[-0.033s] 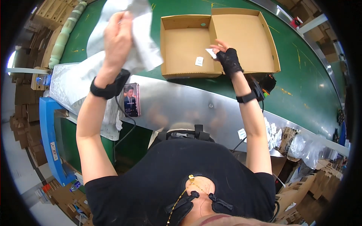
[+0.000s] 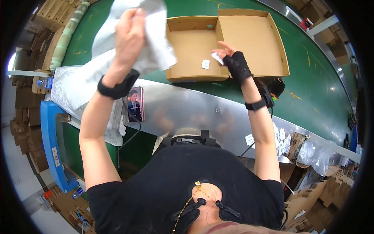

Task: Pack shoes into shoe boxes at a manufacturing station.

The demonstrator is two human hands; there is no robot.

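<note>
My left hand (image 2: 129, 37) is closed on a whitish, slightly see-through wrapping sheet (image 2: 161, 50), raised above the table left of the box. An open shallow cardboard box (image 2: 191, 45) has its lid (image 2: 251, 43) folded back to the right. Inside the box lies a small white printed tag (image 2: 205, 64). My right hand (image 2: 235, 64), in a black fingerless glove, is over the box's middle fold. Between its thumb and fingers it pinches another small white tag (image 2: 217, 58), while some fingers stretch out.
The green table (image 2: 311, 89) has a metal front edge (image 2: 187, 105). A phone (image 2: 135, 103) lies left of my body, beside a stack of whitish sheets (image 2: 70, 89). More white tags (image 2: 282, 140) and clear plastic bags (image 2: 317, 156) are at the right. A blue frame (image 2: 50, 144) stands left.
My left hand has moved a little to the right with the wrapping sheet, whose edge now reaches the box's left side. The tag in my right hand has tilted slightly.
</note>
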